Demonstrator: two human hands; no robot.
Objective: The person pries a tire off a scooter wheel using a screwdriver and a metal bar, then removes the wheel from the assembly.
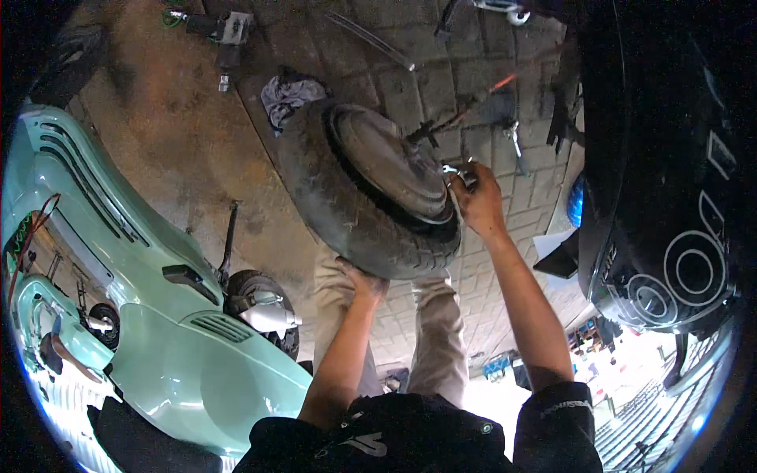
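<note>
A scooter wheel with a worn black tyre (331, 185) and a dusty metal hub (394, 158) stands tilted in front of my legs. My left hand (364, 282) grips the tyre's near lower edge, its fingertips partly hidden against the rubber. At the hub's right side, my right hand (479, 201) is closed with its fingers pinching a small shiny metal piece (451, 169); its exact kind is too small to make out. A crumpled grey rag (293, 96) lies against the far left of the tyre.
To the left stands a mint-green scooter (189, 347); dark glossy bodywork (662, 197) fills the right. On the paved floor lie a power impact wrench (233, 35), a thin metal rod (371, 39) and a metal hand tool (516, 140). A blue rounded object (576, 202) sits beside the dark bodywork.
</note>
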